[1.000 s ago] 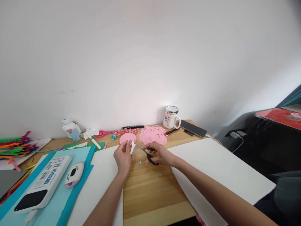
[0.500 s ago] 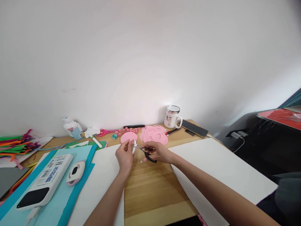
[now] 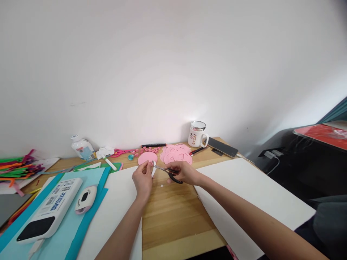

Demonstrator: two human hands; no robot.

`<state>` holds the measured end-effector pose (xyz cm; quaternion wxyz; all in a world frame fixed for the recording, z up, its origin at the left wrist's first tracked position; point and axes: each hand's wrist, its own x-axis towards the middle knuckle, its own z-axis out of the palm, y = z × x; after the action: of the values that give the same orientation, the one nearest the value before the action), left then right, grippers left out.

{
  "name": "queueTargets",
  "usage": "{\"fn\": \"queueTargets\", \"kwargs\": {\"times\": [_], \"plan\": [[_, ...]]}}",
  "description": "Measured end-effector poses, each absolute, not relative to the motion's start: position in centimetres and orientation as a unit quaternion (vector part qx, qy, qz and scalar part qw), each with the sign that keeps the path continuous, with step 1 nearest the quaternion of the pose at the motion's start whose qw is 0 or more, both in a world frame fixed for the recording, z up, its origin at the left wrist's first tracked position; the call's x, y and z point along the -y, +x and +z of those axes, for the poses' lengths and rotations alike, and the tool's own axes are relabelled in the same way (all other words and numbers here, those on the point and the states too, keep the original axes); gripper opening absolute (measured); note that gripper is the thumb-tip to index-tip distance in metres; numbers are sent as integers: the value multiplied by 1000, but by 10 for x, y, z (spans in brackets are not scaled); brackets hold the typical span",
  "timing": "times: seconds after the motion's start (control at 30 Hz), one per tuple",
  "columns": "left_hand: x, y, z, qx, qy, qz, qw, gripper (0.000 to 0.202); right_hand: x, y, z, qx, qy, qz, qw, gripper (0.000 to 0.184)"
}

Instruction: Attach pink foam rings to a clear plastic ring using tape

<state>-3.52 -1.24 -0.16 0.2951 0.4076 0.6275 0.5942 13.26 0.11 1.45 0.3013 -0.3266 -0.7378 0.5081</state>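
So the left hand [image 3: 142, 179] is pinching a small white paper piece [image 3: 153, 170] between thumb and fingertips, holding it up just above the wooden table [image 3: 173, 216]. The right hand [image 3: 185, 172] has its fingers curled through the black handles of the scissors [image 3: 169, 173], and the blade tips point left, right at the edge of that paper piece. Can't really tell if the blades are parted or closed, they're too small. A tiny white scrap [image 3: 161, 186] sits on the wood just below the scissors. Just behind the hands there's a pink circle [image 3: 148, 157], and next to it a pile of pink cutouts [image 3: 176, 156]. Further back, along the wall: a white mug [image 3: 197, 135], a phone [image 3: 222, 147], a black marker [image 3: 153, 145] and pink scissors [image 3: 121, 153]. Big white sheets lie on either side of the arms, the left sheet [image 3: 116, 209] overlapping some blue paper [image 3: 62, 234] that has a white device [image 3: 48, 213] lying on it.
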Motion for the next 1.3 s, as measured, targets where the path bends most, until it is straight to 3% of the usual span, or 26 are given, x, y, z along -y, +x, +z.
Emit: {"fn": "queueTargets", "kwargs": {"times": [0.23, 0.83, 1.3], "plan": [[11, -35, -3, -624, 397, 599, 308, 30, -7, 139, 12, 786, -399, 367, 297, 51], [12, -36, -3, -623, 422, 598, 276, 32, -9, 128, 10, 746, -342, 487, 299, 45], [11, -37, -5, -623, 413, 597, 292, 32, -9, 131, 10, 768, -379, 435, 278, 43]]}}
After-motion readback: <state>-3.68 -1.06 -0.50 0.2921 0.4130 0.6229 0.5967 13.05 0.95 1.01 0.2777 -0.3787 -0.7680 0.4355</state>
